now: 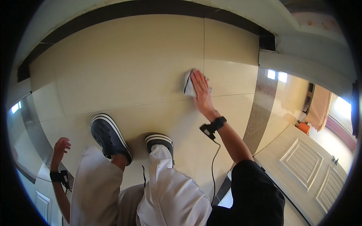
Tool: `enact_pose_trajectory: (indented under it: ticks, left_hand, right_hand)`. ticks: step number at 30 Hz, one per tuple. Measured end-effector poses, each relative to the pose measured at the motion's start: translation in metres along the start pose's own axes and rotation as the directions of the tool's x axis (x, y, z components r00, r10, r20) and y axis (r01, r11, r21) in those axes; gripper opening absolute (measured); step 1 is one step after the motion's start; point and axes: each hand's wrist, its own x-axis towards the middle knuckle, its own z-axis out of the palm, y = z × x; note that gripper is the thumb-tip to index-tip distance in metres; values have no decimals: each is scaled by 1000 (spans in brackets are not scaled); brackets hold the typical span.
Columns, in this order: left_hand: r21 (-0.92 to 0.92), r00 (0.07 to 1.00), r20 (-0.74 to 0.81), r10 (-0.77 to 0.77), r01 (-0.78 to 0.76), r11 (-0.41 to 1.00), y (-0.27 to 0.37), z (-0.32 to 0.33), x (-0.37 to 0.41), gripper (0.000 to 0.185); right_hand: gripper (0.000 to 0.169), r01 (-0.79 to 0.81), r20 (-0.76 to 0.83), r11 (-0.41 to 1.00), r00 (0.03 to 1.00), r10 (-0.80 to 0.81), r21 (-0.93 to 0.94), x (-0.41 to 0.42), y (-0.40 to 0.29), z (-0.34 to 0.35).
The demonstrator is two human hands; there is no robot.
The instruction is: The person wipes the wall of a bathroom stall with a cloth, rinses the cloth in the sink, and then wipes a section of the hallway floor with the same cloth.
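My right hand point(201, 87) lies flat, fingers together, on a folded light grey cloth point(189, 85), pressing it against the beige tiled floor point(127, 65). The cloth rests close to where two tile joints meet; the part beneath my palm is hidden. At the lower left my left hand point(60, 147) hangs beside my knee, fingers apart and slightly curled, with nothing in it. Each wrist wears a black strap with a small device, and a cable point(214, 166) runs down from the right one.
My feet, in dark clogs point(109, 135), stand on the tiles below the cloth. A dark skirting point(135, 12) curves along the wall base ahead. At right are a brown floor strip point(258, 113), a white panelled door point(302, 163) and an orange object point(304, 128).
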Motion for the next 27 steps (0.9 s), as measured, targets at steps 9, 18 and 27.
enact_pose_trajectory:
  ticks: [9,18,27]
  left_hand:
    - [93,994,-79,80,-73,993,29,-5,-8,31]
    - [-60,997,44,-57,59,996,8,17,19,32]
    - [-114,990,-134,-31,16,993,60,26,1,35]
  right_hand:
    - [60,-788,-686,584,316,655,195,-40,189,-89]
    - [80,-53,-187,969,977,99,240,51,29,-6]
    - [67,-610,-643,720,413,645,330,28,169,-95]
